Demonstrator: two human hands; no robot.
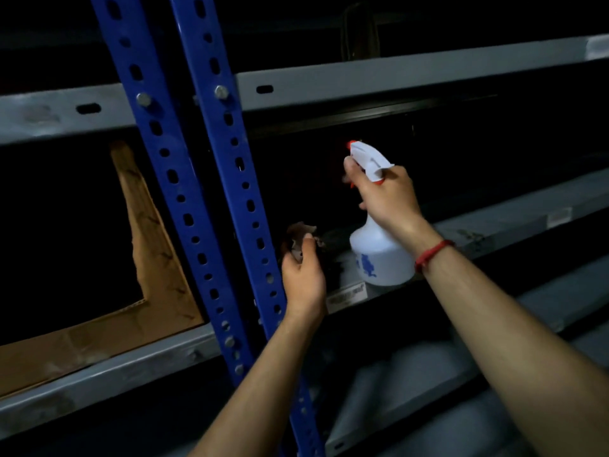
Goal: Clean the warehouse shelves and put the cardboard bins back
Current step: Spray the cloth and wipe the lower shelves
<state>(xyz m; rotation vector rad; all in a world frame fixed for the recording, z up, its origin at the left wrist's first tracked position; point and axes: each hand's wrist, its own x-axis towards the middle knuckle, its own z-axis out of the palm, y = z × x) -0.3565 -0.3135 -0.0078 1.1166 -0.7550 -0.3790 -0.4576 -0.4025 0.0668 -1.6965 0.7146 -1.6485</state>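
Two blue perforated uprights (230,127) carry grey metal shelves bolted across them. In the left bay a cardboard bin (158,258) sits directly on its shelf (131,364), its cut-out front at the shelf's front edge. In the right bay the middle shelf (514,222) shows dark smudges (468,237) on its surface and two small labels on its front lip, one near the uprights (346,294) and one further right (559,216). A white spray bottle (379,255) hangs at that front edge, and a crumpled rag (300,237) lies by the uprights; whether either touches the shelf cannot be told. An upper shelf (395,74) and a lower one (412,390) run parallel.
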